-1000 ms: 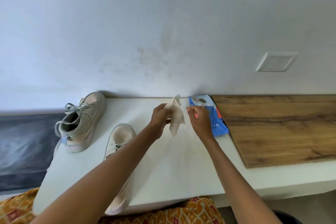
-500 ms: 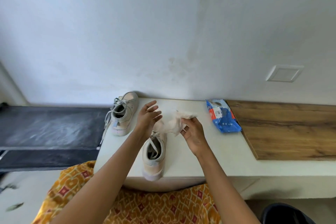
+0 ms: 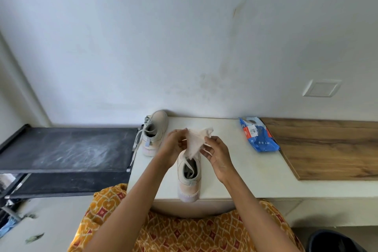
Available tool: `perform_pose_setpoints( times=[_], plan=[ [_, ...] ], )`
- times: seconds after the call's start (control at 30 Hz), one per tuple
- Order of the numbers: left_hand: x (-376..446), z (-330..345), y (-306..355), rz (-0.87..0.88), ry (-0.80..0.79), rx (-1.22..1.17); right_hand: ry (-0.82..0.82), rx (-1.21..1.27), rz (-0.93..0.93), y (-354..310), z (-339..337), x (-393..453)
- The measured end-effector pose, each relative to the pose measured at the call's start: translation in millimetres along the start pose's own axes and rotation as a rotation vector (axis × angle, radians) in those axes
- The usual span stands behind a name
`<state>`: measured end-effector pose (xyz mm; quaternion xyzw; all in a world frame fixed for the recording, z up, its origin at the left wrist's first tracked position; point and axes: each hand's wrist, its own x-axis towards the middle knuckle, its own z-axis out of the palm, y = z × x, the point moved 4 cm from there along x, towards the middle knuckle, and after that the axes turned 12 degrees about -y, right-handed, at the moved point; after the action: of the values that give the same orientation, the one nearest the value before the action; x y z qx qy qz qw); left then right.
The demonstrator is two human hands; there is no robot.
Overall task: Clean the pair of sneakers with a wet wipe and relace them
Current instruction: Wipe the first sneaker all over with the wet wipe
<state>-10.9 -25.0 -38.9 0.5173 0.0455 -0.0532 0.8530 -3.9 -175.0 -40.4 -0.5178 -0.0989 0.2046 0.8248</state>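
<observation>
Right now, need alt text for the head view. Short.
A person's left hand and right hand hold a crumpled wet wipe spread between them above a pale sneaker on a white table. A second sneaker stands at the table's far left by the wall; a blue wipes pack lies to the right beside a wooden board.

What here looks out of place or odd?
The near sneaker sticks out past the table front edge at its heel. The far sneaker has a lace hanging over the left edge.
</observation>
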Motion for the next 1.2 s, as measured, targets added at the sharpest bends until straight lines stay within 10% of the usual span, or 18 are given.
perform_pose_setpoints(
  times=[0.6, 0.83, 1.2],
  plan=[
    [-6.0, -7.7, -10.3, 0.080, 0.193, 0.029, 0.146, 0.217, 0.083, 8.0, -8.8, 2.2],
    [-4.0, 0.0, -12.9, 0.096, 0.133, 0.141, -0.056, -0.196, 0.193, 17.8, 4.3, -4.5],
    [-9.9, -14.3, 3.0, 0.231, 0.190, 0.249, 0.090, -0.080, 0.104, 8.7, -3.2, 6.4]
  ],
)
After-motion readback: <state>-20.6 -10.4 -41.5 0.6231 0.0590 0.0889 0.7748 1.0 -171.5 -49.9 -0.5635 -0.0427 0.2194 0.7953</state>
